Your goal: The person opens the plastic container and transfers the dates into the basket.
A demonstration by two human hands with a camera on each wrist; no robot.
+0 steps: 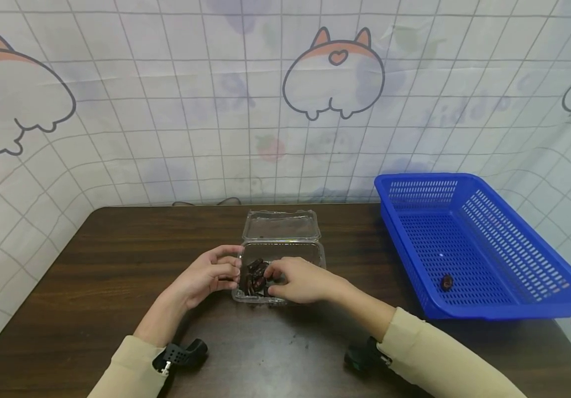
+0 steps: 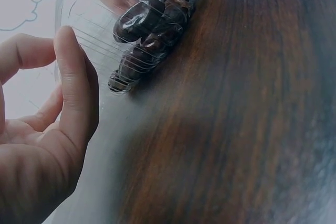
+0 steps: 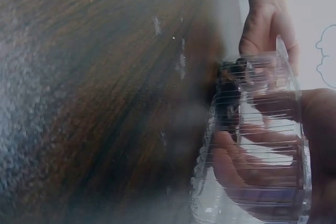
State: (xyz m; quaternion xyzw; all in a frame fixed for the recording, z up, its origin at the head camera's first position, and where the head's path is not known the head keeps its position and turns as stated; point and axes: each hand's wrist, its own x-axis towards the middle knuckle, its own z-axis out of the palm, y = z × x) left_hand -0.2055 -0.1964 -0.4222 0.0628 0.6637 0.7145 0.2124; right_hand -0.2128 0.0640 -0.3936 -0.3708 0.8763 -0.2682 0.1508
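Note:
A clear plastic clamshell box point(image 1: 285, 249) with its lid raised stands on the table. Dark, glossy dates point(image 1: 255, 276) lie heaped in its left part; through the wall they also show in the left wrist view point(image 2: 152, 35). My left hand point(image 1: 208, 275) holds the box's left side, finger and thumb meeting at the rim in the left wrist view. My right hand point(image 1: 300, 280) reaches inside over the front right. Its thumb and fingers are spread apart at the dates, seen through the ribbed wall in the right wrist view.
A blue perforated basket point(image 1: 494, 318) stands at the right of the table, with one date point(image 1: 446, 282) in its near left corner. Behind the dark wooden table point(image 1: 116, 276) hangs a white gridded cloth point(image 1: 190, 110). Thin cables lie along the back edge.

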